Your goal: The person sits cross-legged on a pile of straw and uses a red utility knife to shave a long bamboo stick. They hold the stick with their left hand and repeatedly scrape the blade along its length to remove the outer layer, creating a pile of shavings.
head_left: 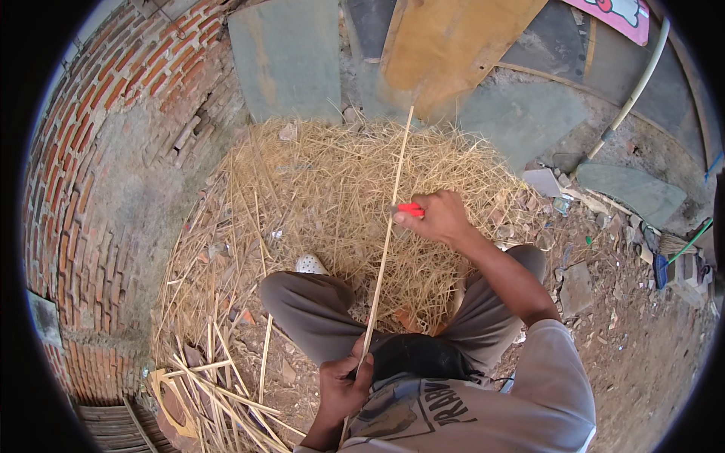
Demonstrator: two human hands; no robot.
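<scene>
A long, thin pale strip, looking like split bamboo point(387, 249), runs from my lap up and away over the straw-like shavings. My left hand point(343, 383) is closed round its near end, close to my waist. Farther along, my right hand point(438, 217) grips a knife with a red handle point(412, 210). The knife's short dark blade meets the strip from the right side. A black pad or cloth point(414, 356) lies across my lap below the strip.
A heap of pale shavings point(317, 181) spreads ahead of my folded legs. Several loose strips point(226, 400) lie at the lower left. A brick wall point(91, 226) stands on the left, boards point(453, 45) lean at the back, and rubble point(581, 287) covers the right side.
</scene>
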